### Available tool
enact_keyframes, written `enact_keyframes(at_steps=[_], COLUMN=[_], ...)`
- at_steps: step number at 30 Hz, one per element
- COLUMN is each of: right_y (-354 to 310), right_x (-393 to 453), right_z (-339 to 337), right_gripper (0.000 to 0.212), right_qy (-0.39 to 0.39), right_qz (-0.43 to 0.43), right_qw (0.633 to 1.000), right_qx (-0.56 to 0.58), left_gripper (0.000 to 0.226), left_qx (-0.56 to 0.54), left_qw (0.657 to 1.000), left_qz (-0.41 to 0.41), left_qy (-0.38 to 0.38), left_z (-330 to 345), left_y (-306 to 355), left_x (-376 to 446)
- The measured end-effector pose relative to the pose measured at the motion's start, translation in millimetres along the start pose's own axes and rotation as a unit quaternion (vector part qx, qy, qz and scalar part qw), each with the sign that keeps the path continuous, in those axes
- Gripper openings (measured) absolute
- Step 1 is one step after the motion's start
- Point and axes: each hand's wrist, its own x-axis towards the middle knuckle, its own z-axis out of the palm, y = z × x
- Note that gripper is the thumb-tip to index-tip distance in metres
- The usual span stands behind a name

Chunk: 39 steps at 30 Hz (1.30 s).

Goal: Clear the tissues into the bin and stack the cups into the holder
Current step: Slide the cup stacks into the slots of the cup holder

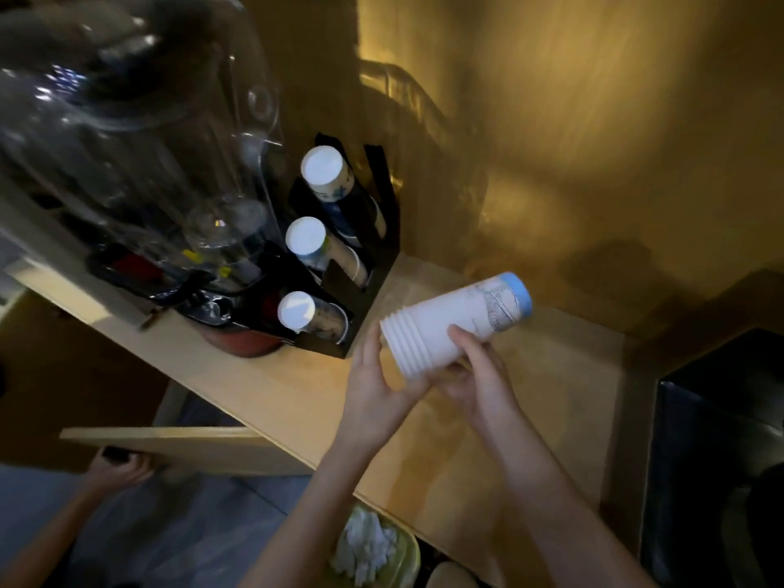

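Tissues (368, 545) in bin (413, 553) | both hands' fingers (469, 345) clamped on cup stack (449, 328) | holder (377, 265) beside

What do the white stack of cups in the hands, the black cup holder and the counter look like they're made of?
The white nested stack of cups looks like matte paper: thin rolled rims, a printed sleeve with a blue band. The black tiered cup holder seems to be glossy acrylic or plastic, judging by its flat, thin panels. The pale counter looks like smooth light wood or laminate; the grain is too blurred to tell.
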Motion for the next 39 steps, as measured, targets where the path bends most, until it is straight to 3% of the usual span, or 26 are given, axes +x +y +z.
enact_keyframes(at_steps=[3,5,9,12,15,20,29,35,39], right_y=[-3,-3,5,12,20,26,48,65,78], right_x=[0,2,13,20,27,38,47,56,61], right_z=[37,63,105,126,139,150,145,144,137], right_gripper=[0.059,0.064,0.077,0.081,0.078,0.071,0.073,0.071,0.072], right_qy=[-0.037,-0.072,-0.095,-0.114,-0.136,-0.169,-0.143,-0.061,-0.055], right_qz=[-0.111,-0.17,-0.264,-0.305,-0.302,-0.292,-0.302,-0.383,-0.398], right_qw=[0.987,0.97,0.911,0.88,0.868,0.846,0.757,0.591,0.535], right_qx=[-0.11,-0.159,-0.303,-0.345,-0.369,-0.413,-0.561,-0.707,-0.743], left_gripper=[0.043,0.029,0.033,0.042,0.041,0.032,0.02,0.031,0.029], left_qx=[-0.191,-0.255,-0.204,-0.168,-0.132,-0.076,0.004,-0.108,-0.149], left_qw=[0.978,0.955,0.961,0.965,0.964,0.969,0.971,0.969,0.963], left_qz=[-0.038,-0.081,-0.076,-0.071,-0.08,-0.126,-0.181,-0.154,-0.116], left_qy=[0.073,0.127,0.171,0.188,0.216,0.198,0.155,0.157,0.195], left_z=[-25,-44,-80,-98,-112,-124,-129,-137,-137], left_y=[6,8,3,-3,-18,-50,-52,-70,-62], left_x=[8,15,31,38,43,63,69,65,53])
